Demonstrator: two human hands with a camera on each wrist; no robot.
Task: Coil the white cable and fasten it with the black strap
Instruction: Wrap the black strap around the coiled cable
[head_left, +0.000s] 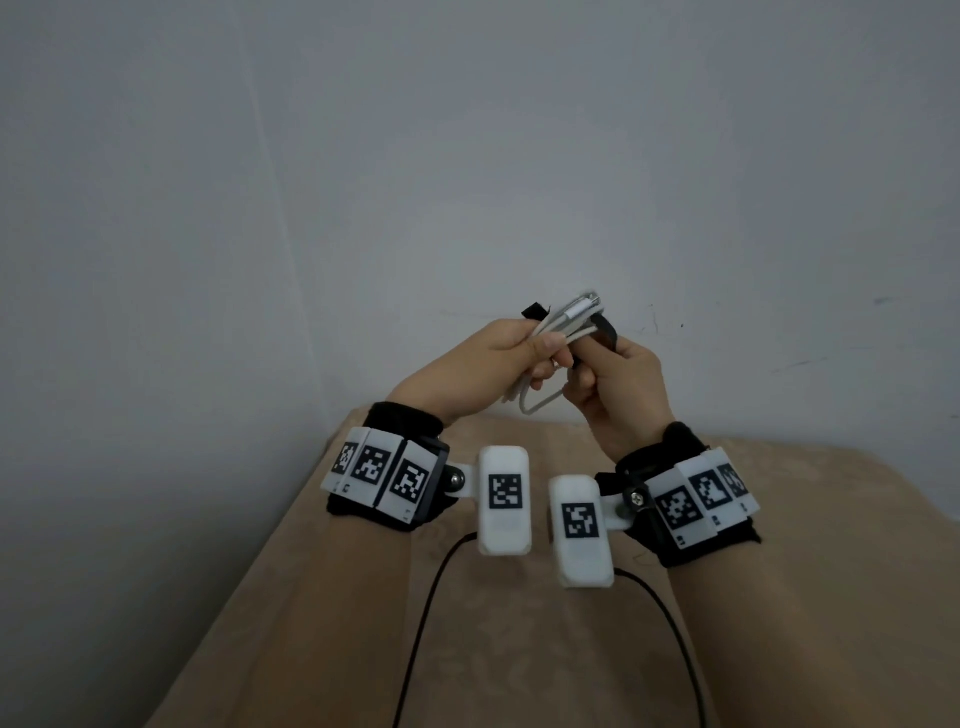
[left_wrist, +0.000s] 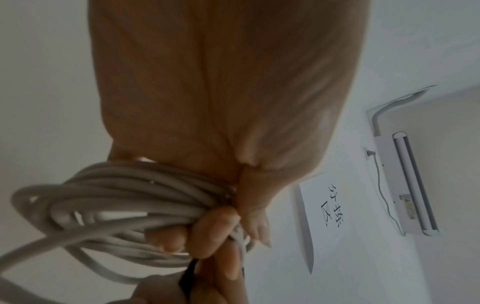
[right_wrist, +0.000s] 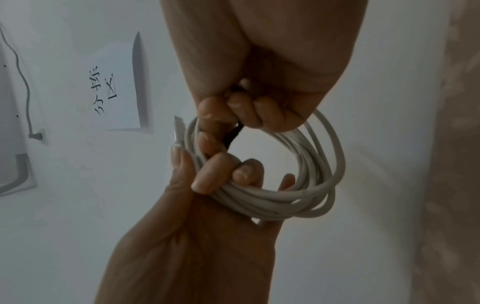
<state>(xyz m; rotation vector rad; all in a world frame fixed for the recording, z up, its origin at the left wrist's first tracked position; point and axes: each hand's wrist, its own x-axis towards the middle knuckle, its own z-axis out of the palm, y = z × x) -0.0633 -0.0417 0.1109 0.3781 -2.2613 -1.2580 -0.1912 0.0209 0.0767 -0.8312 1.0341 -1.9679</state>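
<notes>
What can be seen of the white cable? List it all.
The cable is white, smooth and round, wound into a loose coil of several loops held in the air above a tan cloth. One white plug with a metal tip sticks out at the top. The left hand grips the bundle; the right hand pinches a black strap against it. The strap is not yet fastened.

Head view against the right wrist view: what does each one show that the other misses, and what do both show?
Only the head view shows the wrist bands with their printed markers, the tan cloth surface below and the black strap looping out past the bundle. Only the right wrist view shows the white cable as a full open ring, plus a paper sign on the wall. Both show the left hand gripping the coil and the right hand at the strap.
</notes>
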